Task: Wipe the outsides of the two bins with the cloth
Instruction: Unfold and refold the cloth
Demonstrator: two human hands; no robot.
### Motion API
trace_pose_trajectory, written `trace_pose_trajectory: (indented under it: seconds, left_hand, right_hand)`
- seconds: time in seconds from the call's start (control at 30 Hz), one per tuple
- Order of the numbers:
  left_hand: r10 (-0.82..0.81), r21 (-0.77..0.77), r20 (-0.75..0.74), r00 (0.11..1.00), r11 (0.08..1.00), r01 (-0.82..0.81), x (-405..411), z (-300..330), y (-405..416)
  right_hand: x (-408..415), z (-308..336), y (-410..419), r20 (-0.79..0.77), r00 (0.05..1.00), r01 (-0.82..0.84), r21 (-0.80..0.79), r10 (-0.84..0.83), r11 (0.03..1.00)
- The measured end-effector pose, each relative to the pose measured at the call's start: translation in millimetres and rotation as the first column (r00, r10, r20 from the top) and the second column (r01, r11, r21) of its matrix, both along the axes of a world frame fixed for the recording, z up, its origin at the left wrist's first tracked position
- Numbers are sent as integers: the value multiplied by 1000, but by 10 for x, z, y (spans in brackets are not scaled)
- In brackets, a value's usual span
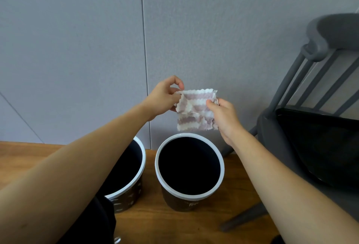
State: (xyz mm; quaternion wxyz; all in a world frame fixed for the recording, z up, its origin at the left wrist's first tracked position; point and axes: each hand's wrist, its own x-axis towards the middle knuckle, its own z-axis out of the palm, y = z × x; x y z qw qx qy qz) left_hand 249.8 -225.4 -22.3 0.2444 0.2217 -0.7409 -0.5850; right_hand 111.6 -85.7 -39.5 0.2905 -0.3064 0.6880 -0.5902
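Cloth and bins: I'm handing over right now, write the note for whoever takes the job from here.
Left hand pinches the cloth at its upper left corner; right hand pinches its right edge. The cloth is held spread in the air above the bins, touching neither.
Left bin and right bin stand upright side by side on the wooden floor, beside a grey chair.
Done: cloth picked up. Whether any wiping has been done cannot be told.
Left: wipe the outsides of both bins.
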Motion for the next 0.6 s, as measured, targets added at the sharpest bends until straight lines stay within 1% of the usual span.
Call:
trace_pose_trajectory:
  seconds: [0.1, 0.2, 0.27, 0.33, 0.4, 0.47, 0.53, 0.6]
  left_hand:
    - [-11, -76, 34, 999, 997, 14, 8, 10, 10]
    - [10, -100, 59, 998, 995, -4, 3, 6, 14]
    - [41, -112, 68, 997, 993, -34, -26, 3, 36]
    - [117, -190, 87, 989, 977, -99, -62, -17, 46]
    - [176, -265, 124, 977, 954, -138, -85, -22, 65]
    - [207, -322, 147, 967, 935, -151, -94, -19, 85]
    - [237, -371, 157, 959, 914, -165, -103, -11, 95]
    - [231, -367, 148, 962, 916, -163, -110, 2, 95]
  right_hand:
    - [15, 28, 3, 20, 1000, 2, -21, -2, 1000]
    - [30, 42, 19, -4, 1000, -6, -29, 6, 1000]
    - [57, 60, 37, 11, 998, -58, -57, 59, 997]
    - [98, 98, 38, 16, 990, -140, -68, 141, 988]
    - [160, 109, 27, -36, 983, -182, -36, 181, 983]
    - [236, 93, -3, -137, 977, -164, 0, 163, 986]
    - [303, 43, -44, -235, 964, -108, 64, 121, 992]
    - [316, 3, -71, -328, 943, -17, 138, 61, 990]
